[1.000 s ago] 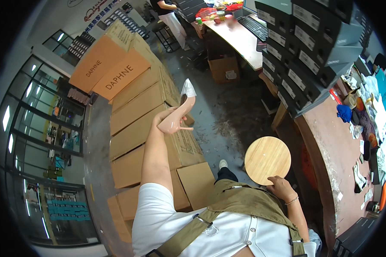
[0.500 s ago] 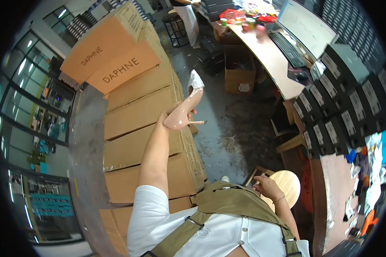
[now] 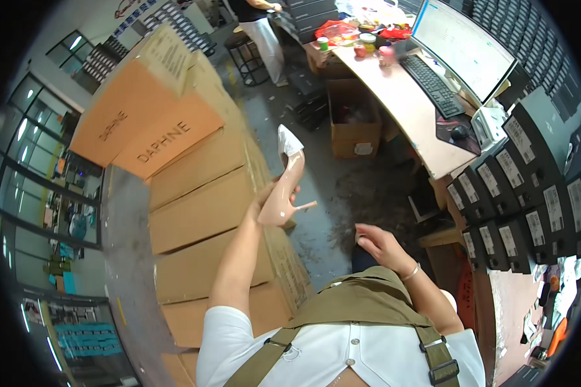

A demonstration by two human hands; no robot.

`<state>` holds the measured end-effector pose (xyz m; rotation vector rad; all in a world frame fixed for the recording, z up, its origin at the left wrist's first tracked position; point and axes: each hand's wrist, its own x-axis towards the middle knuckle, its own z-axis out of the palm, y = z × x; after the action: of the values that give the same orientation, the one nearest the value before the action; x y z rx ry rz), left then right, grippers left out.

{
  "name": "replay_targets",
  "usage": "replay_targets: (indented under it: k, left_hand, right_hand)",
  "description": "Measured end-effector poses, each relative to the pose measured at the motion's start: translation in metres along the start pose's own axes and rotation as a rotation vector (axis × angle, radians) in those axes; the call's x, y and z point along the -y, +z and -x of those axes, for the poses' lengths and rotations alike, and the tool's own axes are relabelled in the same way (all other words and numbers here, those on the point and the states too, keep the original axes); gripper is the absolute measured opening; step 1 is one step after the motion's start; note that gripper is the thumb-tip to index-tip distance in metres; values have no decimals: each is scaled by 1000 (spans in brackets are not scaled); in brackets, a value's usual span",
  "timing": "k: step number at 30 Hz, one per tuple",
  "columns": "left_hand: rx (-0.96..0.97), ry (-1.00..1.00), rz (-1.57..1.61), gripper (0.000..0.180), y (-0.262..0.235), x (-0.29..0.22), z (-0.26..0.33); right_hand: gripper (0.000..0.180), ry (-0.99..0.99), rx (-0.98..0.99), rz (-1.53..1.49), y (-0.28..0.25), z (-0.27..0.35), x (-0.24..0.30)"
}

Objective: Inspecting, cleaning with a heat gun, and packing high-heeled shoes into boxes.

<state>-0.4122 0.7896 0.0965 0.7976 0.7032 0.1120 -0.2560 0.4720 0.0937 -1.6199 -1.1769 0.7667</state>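
A: Left to right, we see stacked cardboard boxes [image 3: 200, 213] along the left. Left hand [image 3: 263, 205] grips a nude high-heeled shoe [image 3: 285, 184], toe up, over the boxes' right edge.

B: Right hand [image 3: 376, 244]?

A: Empty, fingers loosely curled (above the olive apron [image 3: 361, 300]). Desk [image 3: 400, 103] with keyboard [image 3: 432, 84] far right.

The scene is evenly bright, lit by soft indoor light with daylight entering through the glass windows [image 3: 42, 161] at 9 o'clock. Shadows are faint and short. The monitor screen [image 3: 461, 45] at 1 o'clock glows pale and slightly washed out, and the glossy high-heeled shoe [image 3: 284, 184] carries small highlights. Fisheye distortion bends the cardboard boxes [image 3: 193, 193] and shelf edges strongly toward the rim, and a black vignette rings the frame. Detail softens toward the edges; the centre is fairly sharp.
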Motion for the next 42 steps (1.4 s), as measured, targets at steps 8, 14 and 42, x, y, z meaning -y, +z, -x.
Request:
replay_targets:
  k: [8,14,42]
  left_hand:
    - [96,175,182,24,97,27,-73]
    - [116,-6,337,48,126,-17,-89]
    - [155,-201,50,24,-87,-335,-311]
  right_hand:
    - [47,51,-64,-106,-74,-166,12]
    - [68,-39,-19,108,-65,-236,11]
    - [37,450,-147,-53,-73,-472,-68]
